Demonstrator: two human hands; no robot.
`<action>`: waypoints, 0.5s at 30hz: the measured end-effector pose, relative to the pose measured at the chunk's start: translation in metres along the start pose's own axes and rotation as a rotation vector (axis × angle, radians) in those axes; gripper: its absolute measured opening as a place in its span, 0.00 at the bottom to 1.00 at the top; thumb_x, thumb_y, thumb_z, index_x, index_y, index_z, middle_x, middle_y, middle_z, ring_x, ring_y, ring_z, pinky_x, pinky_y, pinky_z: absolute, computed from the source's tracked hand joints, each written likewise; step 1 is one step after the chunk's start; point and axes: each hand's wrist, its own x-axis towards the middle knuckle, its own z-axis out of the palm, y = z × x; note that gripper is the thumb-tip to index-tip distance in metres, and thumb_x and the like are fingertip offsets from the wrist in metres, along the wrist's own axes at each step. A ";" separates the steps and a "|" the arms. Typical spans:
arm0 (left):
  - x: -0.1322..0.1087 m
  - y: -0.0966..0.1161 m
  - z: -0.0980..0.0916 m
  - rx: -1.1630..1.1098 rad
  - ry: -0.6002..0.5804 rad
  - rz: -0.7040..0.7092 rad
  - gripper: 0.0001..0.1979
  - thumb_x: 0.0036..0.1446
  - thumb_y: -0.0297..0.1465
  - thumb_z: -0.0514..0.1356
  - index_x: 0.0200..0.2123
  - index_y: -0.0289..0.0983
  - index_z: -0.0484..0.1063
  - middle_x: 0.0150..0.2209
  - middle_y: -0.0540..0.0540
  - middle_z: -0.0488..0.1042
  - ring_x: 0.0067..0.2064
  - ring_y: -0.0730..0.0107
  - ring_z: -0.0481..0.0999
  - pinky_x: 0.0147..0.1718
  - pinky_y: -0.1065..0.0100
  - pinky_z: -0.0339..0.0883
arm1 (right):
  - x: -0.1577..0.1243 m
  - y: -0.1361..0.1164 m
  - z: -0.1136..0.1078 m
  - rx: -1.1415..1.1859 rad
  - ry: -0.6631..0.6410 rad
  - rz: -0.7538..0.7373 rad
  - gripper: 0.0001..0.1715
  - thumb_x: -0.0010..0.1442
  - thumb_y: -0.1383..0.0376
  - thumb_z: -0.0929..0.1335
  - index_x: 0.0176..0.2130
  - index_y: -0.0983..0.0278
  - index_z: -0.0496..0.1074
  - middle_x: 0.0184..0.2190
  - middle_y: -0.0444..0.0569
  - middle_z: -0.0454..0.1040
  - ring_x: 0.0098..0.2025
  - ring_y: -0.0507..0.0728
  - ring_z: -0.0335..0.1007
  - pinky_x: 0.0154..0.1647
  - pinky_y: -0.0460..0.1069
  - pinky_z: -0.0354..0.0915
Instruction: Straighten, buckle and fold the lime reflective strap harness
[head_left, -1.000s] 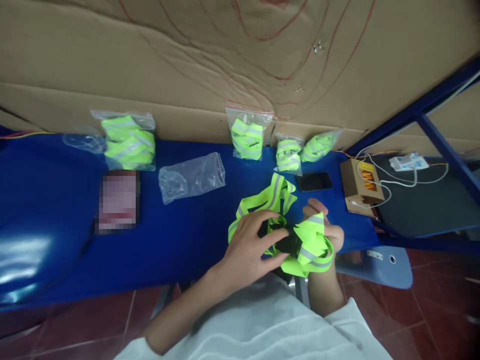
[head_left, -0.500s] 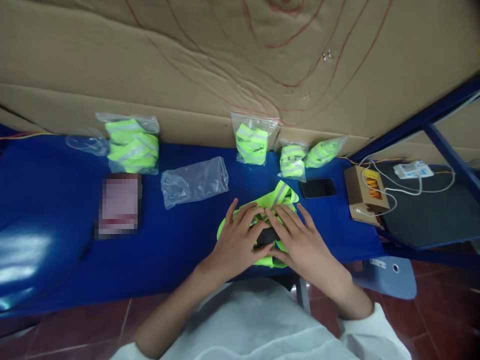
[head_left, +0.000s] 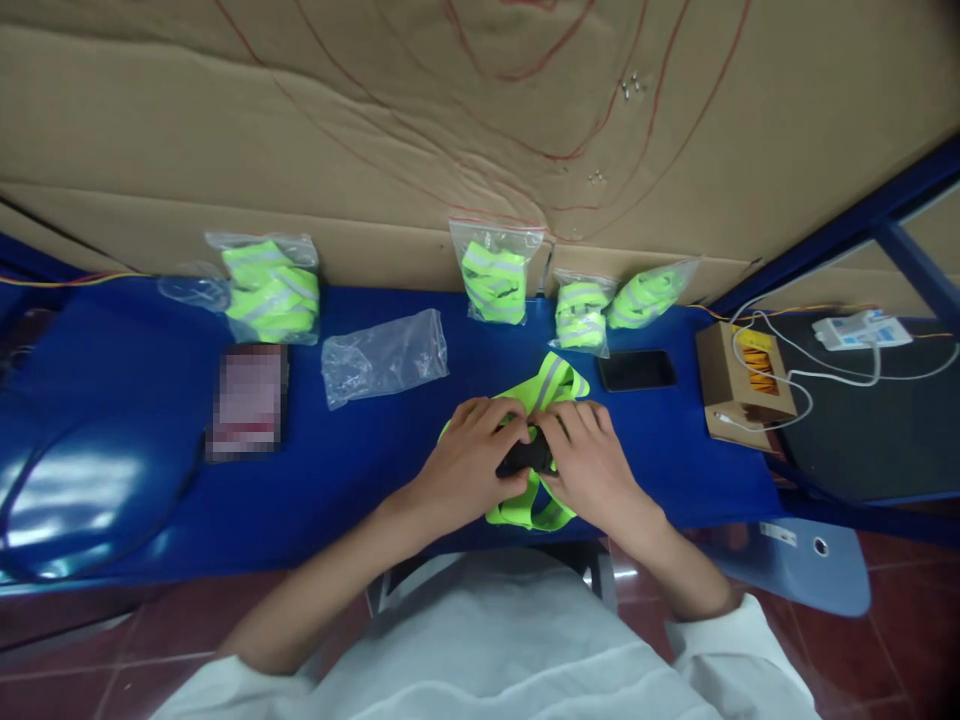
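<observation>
A neon yellow reflective strap (head_left: 553,378) with a grey stripe lies bunched on the table, one loop reaching away from me and another hanging toward the near edge. At its middle is a black piece (head_left: 529,455); its exact kind is hard to make out. My left hand (head_left: 471,455) grips this piece from the left, fingers curled and thumb below. From the other side my right hand (head_left: 589,460) pinches it, fingers bent over the top. Both hands hide parts of the strap.
A flattened clear plastic bag (head_left: 384,360) lies left of the strap. Bagged yellow straps (head_left: 495,275) line the cardboard wall. To the right are a dark phone (head_left: 637,370) and a cardboard box (head_left: 720,375) with a white cable. A blurred-out item (head_left: 247,400) rests at left.
My fingers, more spread before, have curled in and closed around the black piece. The near loop of the strap has shifted, and the camera view has moved slightly.
</observation>
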 end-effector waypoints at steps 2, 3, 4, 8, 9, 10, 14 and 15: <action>0.001 0.002 -0.004 0.044 -0.023 0.049 0.12 0.53 0.29 0.65 0.41 0.38 0.71 0.50 0.42 0.74 0.53 0.54 0.74 0.59 0.47 0.64 | -0.003 0.002 0.004 -0.004 0.013 -0.014 0.29 0.56 0.65 0.74 0.55 0.68 0.69 0.47 0.57 0.71 0.50 0.67 0.63 0.54 0.60 0.57; 0.001 0.003 -0.006 0.071 -0.032 0.080 0.12 0.52 0.30 0.65 0.42 0.38 0.71 0.50 0.42 0.74 0.54 0.54 0.74 0.61 0.46 0.62 | -0.004 0.003 0.007 -0.010 0.017 -0.027 0.27 0.57 0.65 0.73 0.55 0.68 0.69 0.47 0.57 0.71 0.50 0.67 0.63 0.54 0.61 0.57; 0.000 0.004 -0.007 0.099 -0.041 0.108 0.13 0.52 0.31 0.65 0.42 0.39 0.72 0.50 0.42 0.73 0.54 0.53 0.74 0.63 0.45 0.59 | -0.005 0.003 0.009 -0.016 0.019 -0.045 0.26 0.58 0.65 0.72 0.55 0.68 0.69 0.46 0.57 0.71 0.49 0.68 0.63 0.54 0.61 0.57; -0.005 0.005 -0.008 0.148 -0.053 0.140 0.15 0.54 0.35 0.65 0.44 0.39 0.74 0.50 0.40 0.73 0.55 0.54 0.75 0.65 0.45 0.58 | -0.008 0.005 0.011 -0.038 0.054 -0.108 0.25 0.61 0.63 0.69 0.56 0.68 0.69 0.45 0.59 0.72 0.48 0.68 0.63 0.54 0.62 0.57; -0.008 0.005 -0.008 0.155 -0.047 0.131 0.16 0.55 0.37 0.66 0.46 0.39 0.74 0.52 0.40 0.72 0.56 0.54 0.75 0.65 0.45 0.57 | -0.009 0.006 0.010 -0.045 0.068 -0.110 0.25 0.61 0.64 0.68 0.57 0.68 0.69 0.46 0.59 0.72 0.49 0.68 0.63 0.54 0.61 0.57; -0.010 0.004 -0.009 0.179 -0.045 0.117 0.17 0.56 0.37 0.66 0.49 0.40 0.74 0.55 0.39 0.71 0.58 0.53 0.74 0.66 0.44 0.56 | -0.009 0.007 0.008 -0.050 0.081 -0.104 0.25 0.61 0.65 0.68 0.57 0.68 0.69 0.47 0.59 0.72 0.50 0.68 0.63 0.54 0.61 0.57; -0.020 0.004 -0.018 0.344 -0.153 0.103 0.31 0.61 0.24 0.62 0.65 0.47 0.63 0.61 0.40 0.70 0.62 0.54 0.72 0.67 0.43 0.55 | -0.011 0.011 0.001 -0.034 0.071 -0.055 0.29 0.57 0.71 0.67 0.58 0.67 0.69 0.50 0.58 0.72 0.52 0.68 0.65 0.50 0.60 0.61; -0.022 0.005 -0.023 0.363 -0.178 0.112 0.33 0.62 0.21 0.59 0.67 0.47 0.60 0.62 0.41 0.70 0.64 0.56 0.71 0.67 0.45 0.57 | -0.012 0.012 -0.001 -0.026 0.054 -0.042 0.29 0.57 0.71 0.66 0.58 0.67 0.69 0.50 0.58 0.73 0.51 0.68 0.66 0.49 0.60 0.63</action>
